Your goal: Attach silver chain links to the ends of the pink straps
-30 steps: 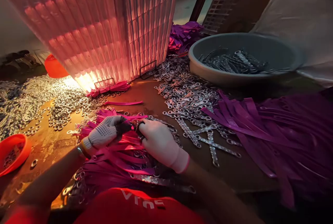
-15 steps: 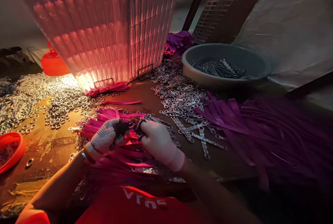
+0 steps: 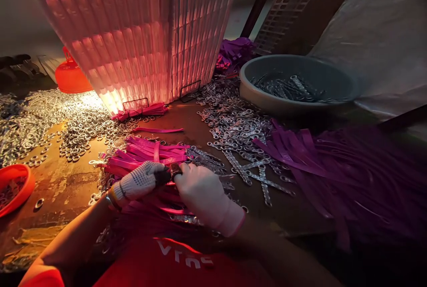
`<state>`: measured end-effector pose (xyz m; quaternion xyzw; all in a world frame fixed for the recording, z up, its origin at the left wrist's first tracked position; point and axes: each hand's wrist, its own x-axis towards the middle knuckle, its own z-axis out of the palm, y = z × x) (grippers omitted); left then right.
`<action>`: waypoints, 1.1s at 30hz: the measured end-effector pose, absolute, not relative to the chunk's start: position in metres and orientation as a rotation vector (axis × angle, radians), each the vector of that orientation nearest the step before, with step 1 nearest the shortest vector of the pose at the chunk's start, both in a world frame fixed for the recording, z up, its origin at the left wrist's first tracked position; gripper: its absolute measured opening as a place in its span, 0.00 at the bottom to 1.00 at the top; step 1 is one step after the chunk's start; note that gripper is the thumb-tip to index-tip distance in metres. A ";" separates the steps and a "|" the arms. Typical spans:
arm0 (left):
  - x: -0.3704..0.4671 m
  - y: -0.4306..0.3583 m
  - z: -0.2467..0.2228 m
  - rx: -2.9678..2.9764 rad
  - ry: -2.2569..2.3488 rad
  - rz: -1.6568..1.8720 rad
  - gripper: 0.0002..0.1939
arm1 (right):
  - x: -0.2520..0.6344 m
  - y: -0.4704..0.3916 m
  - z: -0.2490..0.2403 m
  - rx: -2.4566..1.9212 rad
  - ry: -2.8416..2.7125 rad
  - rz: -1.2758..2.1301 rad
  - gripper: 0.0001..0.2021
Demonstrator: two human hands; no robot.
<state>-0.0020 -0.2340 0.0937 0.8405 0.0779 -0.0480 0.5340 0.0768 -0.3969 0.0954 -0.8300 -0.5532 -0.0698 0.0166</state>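
Both gloved hands have been drawn nearer: a small dark piece (image 3: 175, 170) is pinched between left hand (image 3: 142, 180) and right hand (image 3: 198, 193), above the pink strips (image 3: 147, 153).

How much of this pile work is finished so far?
Looks done: chained metal strips in the basin. In hand: left hand and right hand pinch a small piece over pink strips. Left: loose rings and purple strips cover the table.
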 end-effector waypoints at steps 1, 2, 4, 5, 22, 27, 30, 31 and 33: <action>-0.001 -0.235 0.090 2.044 0.145 -0.098 0.11 | 0.078 -0.397 0.095 -2.580 -1.730 -0.176 0.12; -0.001 -0.236 0.086 2.081 0.114 -0.075 0.11 | 0.080 -0.397 0.095 -2.582 -1.720 -0.134 0.11; 0.000 -0.240 0.079 2.132 0.109 -0.005 0.13 | 0.084 -0.396 0.095 -2.592 -1.641 -0.068 0.08; 0.000 -0.242 0.077 2.132 0.124 0.022 0.13 | 0.086 -0.395 0.095 -2.598 -1.577 -0.048 0.07; -0.007 -0.256 0.068 2.072 0.312 0.125 0.11 | 0.088 -0.403 0.081 -2.598 -1.679 0.045 0.08; -0.003 -0.257 0.078 2.184 0.190 0.146 0.13 | 0.085 -0.407 0.072 -2.472 -1.838 -0.282 0.09; -0.005 -0.244 0.100 2.180 0.062 0.017 0.11 | 0.089 -0.412 0.074 -2.363 -1.873 -0.390 0.08; -0.008 -0.235 0.110 2.190 0.039 -0.010 0.11 | 0.091 -0.415 0.075 -2.344 -1.866 -0.401 0.07; -0.018 -0.211 0.130 2.260 0.094 0.047 0.11 | 0.097 -0.424 0.079 -2.353 -1.794 -0.371 0.06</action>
